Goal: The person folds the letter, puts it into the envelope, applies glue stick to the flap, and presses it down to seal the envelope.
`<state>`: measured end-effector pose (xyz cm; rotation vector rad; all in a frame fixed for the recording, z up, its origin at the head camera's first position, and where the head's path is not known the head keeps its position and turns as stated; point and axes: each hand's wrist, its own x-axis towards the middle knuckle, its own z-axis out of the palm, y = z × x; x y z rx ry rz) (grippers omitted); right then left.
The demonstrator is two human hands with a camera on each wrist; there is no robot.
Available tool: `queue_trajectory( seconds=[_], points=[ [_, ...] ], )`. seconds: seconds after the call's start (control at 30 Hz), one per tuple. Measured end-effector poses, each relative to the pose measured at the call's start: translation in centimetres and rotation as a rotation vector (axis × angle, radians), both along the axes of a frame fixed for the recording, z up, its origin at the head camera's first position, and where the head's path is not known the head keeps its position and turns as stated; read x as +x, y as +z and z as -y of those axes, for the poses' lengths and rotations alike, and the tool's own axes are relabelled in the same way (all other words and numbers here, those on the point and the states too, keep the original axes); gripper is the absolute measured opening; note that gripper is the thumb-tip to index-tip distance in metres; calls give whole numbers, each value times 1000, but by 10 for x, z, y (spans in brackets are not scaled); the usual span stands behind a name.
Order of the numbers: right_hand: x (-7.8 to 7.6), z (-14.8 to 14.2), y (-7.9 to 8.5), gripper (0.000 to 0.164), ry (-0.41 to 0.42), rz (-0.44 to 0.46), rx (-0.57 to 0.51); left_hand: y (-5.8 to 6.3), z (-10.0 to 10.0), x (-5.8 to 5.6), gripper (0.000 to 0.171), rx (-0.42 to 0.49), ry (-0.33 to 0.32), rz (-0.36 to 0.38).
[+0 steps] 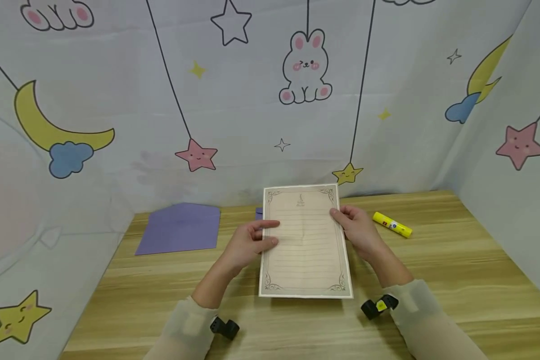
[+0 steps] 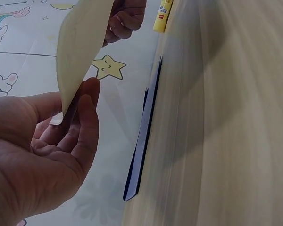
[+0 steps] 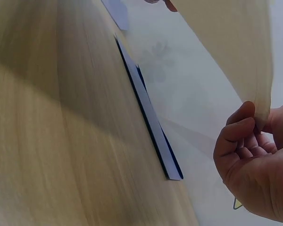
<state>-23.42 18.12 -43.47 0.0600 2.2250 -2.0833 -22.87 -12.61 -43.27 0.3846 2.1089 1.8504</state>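
A cream sheet of lined letter paper (image 1: 303,255) with ornate corners is held up over the table, its printed side facing me. My left hand (image 1: 247,242) pinches its left edge, thumb and index finger over the front and the other fingers behind. On the opposite edge, higher up, my right hand (image 1: 360,230) grips the sheet with the thumb in front. The left wrist view shows the paper (image 2: 82,42) bowed between both hands. Behind it lies a purple envelope (image 3: 148,113), mostly hidden in the head view.
Another purple envelope (image 1: 180,230) lies flat at the back left of the wooden table (image 1: 450,270). A yellow glue stick (image 1: 392,224) lies to the right of my right hand. A printed cloth (image 1: 252,115) hangs along the table's back edge.
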Motion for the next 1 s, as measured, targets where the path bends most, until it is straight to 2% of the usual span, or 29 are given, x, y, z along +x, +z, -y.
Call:
queue_trajectory(
  seconds=[0.47,0.73,0.9,1.0],
  points=[
    [0,1,0,41,-14,14,62,0,-1,1,46,-3,24,13],
    [1,0,2,46,10,22,68,2,-1,1,45,-27,48,15],
    [0,-3,2,55,54,-28,42,1,2,-1,43,-55,104,-6],
    [0,-6,4,65,112,-107,73,2,4,-2,40,-52,146,-25]
  ],
)
